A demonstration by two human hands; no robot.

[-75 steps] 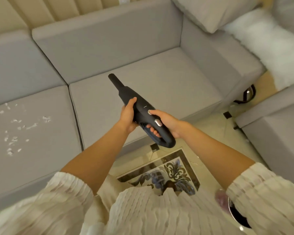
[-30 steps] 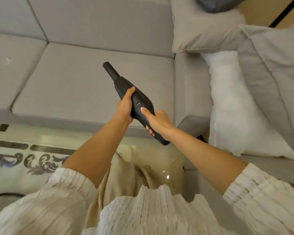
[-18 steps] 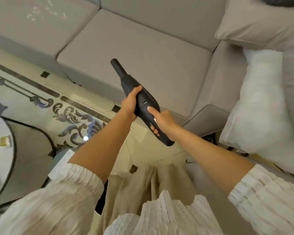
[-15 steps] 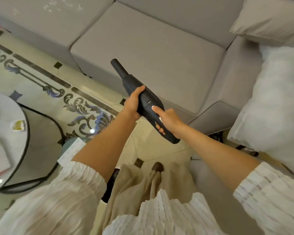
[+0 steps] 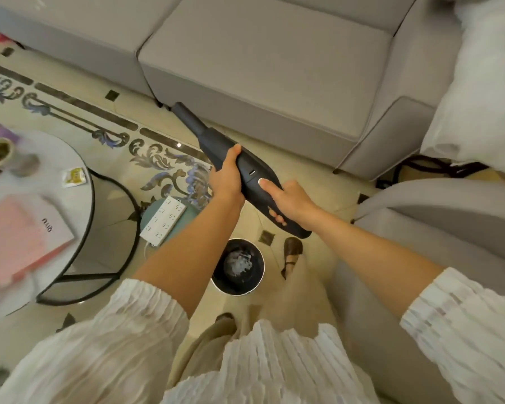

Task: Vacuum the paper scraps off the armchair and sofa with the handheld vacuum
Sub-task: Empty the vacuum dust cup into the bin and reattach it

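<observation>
Both hands wrapped round handheld vacuum (image 5: 245,170): left hand (image 5: 226,177) on body, right hand (image 5: 289,199) gripping handle. Below, bin (image 5: 237,266) holding pale scraps; round side table (image 5: 79,205) cut off left.

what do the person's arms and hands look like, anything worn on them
Both forearms are bare below loose white sleeves of crinkled, pleated fabric, gathered near the elbow. The left hand and right hand wear no gloves, and no rings, watch or bracelets show. The nails look pale.
</observation>
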